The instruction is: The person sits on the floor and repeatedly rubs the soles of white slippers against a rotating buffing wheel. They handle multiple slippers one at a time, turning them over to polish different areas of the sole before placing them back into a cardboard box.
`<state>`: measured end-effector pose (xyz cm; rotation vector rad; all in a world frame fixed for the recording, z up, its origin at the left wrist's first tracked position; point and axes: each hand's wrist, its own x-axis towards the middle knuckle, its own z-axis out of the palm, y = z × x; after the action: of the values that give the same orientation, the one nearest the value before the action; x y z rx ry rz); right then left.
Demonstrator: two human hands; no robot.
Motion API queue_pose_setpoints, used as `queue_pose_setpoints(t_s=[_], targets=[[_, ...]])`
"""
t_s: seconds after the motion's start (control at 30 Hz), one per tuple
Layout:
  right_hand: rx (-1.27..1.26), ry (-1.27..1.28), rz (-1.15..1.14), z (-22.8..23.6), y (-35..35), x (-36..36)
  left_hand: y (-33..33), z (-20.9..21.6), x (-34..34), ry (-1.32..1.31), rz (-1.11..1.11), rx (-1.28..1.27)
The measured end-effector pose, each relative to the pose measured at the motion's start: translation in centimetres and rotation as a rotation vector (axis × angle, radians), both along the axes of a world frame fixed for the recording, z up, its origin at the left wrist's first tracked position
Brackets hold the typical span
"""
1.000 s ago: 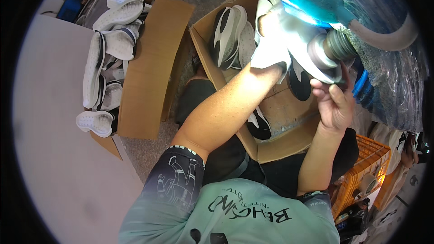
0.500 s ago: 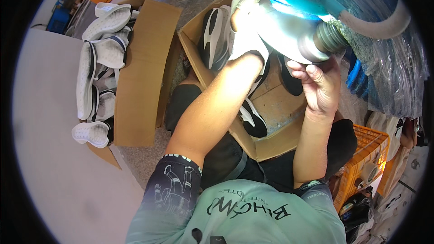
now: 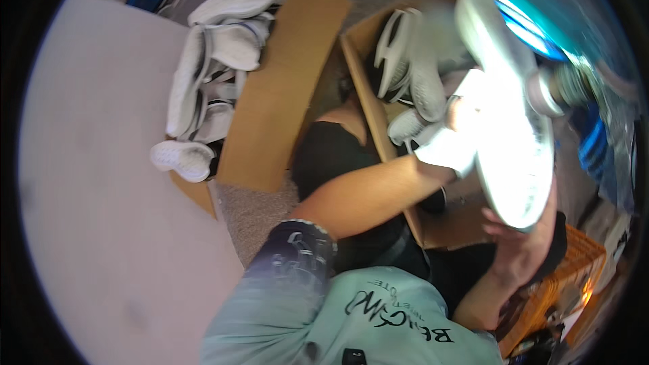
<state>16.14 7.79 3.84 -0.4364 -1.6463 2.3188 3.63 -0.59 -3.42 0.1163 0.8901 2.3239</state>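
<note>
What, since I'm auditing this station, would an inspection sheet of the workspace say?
Surface: pale panel at left; speckled floor beside it.
Job's things: white shoe sole raised, washed out by glare, beside a ribbed machine part; contact unclear.
Clutter: other soles piled in the left cardboard box, more in the open middle box.
Hands: left hand, white-covered, at the sole, grip hidden by glare; right hand grips its near end.
Cables: nothing seen.
Surroundings: lit teal lamp upper right; orange crate lower right.
</note>
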Motion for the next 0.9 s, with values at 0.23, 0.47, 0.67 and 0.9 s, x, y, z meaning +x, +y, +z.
queue_pose_setpoints(t_s=[0.23, 0.47, 0.67, 0.9], targets=[[0.337, -0.237, 0.146, -1.3, -3.0, 5.0, -1.4, -1.3, -2.4, -0.39, 0.024, 0.174], [-0.056, -0.187, 0.157, -1.3, -0.1, 7.3, -4.0, -3.3, -7.6, -0.478, 0.22, 0.421], [-0.205, -0.19, 0.184, -2.6, 2.6, 6.9, -6.0, -3.4, -8.4, -0.505, 0.182, 0.639], [-0.169, -0.124, 0.159, -7.9, -1.4, -2.7, -4.9, -5.6, -4.7, 0.261, 0.23, -0.023]])
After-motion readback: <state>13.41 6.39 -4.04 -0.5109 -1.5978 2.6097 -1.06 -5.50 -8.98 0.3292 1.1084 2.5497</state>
